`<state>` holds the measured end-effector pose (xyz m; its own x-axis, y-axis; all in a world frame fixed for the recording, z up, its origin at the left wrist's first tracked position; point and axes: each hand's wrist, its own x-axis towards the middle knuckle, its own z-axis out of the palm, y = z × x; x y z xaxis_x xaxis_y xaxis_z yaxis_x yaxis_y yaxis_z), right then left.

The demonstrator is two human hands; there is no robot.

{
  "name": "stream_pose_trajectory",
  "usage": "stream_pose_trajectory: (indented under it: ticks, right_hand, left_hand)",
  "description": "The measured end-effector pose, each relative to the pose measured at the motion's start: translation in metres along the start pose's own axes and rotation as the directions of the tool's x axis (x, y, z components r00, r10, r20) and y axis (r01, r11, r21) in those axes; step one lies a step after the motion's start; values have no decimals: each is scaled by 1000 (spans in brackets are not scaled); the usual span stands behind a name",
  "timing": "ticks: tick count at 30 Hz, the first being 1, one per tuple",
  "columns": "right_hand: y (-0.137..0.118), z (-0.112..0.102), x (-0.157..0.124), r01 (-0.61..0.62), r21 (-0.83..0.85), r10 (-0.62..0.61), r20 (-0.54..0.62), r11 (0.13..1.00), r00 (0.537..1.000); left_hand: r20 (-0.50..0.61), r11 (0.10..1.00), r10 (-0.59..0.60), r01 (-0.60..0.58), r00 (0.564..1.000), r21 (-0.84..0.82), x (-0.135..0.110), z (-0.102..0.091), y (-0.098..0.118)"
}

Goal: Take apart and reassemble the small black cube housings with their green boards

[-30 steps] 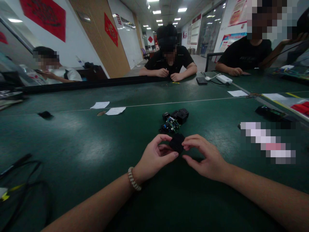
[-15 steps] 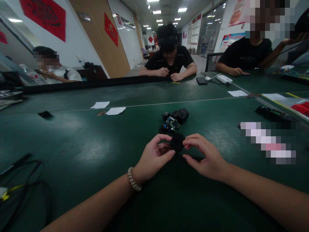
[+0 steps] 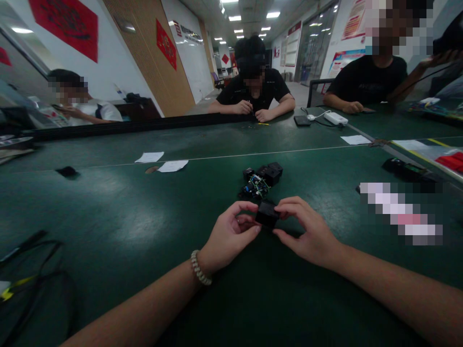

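Note:
A small black block-shaped part [image 3: 266,214] is held just above the green table [image 3: 126,217] between both my hands. My left hand [image 3: 231,236], with a bead bracelet on the wrist, pinches its left side with thumb and fingers. My right hand [image 3: 307,231] pinches its right side the same way. Just beyond them lies a small heap of black parts [image 3: 269,173] with a green circuit board [image 3: 257,185] among them.
Two paper slips [image 3: 161,161] and a small dark object [image 3: 67,171] lie at the left. Black cables [image 3: 32,270] sit at the near left. Other people sit at the far side, with a phone [image 3: 302,120] and a white power strip [image 3: 335,118] near them.
The black part has turned in my fingers, from a rounded outline to a boxier face. Both hands have lifted very slightly; the heap has not moved.

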<state>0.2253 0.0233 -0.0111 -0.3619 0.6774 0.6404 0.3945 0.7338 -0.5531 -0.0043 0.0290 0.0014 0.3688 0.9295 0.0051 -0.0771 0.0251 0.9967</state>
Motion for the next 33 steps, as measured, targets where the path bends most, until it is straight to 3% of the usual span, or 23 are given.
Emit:
stream_pose_trajectory:
  ticks: [8,15,33]
  right_hand:
    - [1,0,0,-31,4,31,-13,999,999]
    - [1,1,0,-122,101,124,-13,987,992]
    - [3,3,-1,-293,230,300,4,928,954]
  left_hand:
    - [12,999,5,-5,1000,41,0,-1,0]
    - [-16,978,44,-39,999,204,0,1,6]
    - [17,978,31,-34,999,207,-1,-1,4]
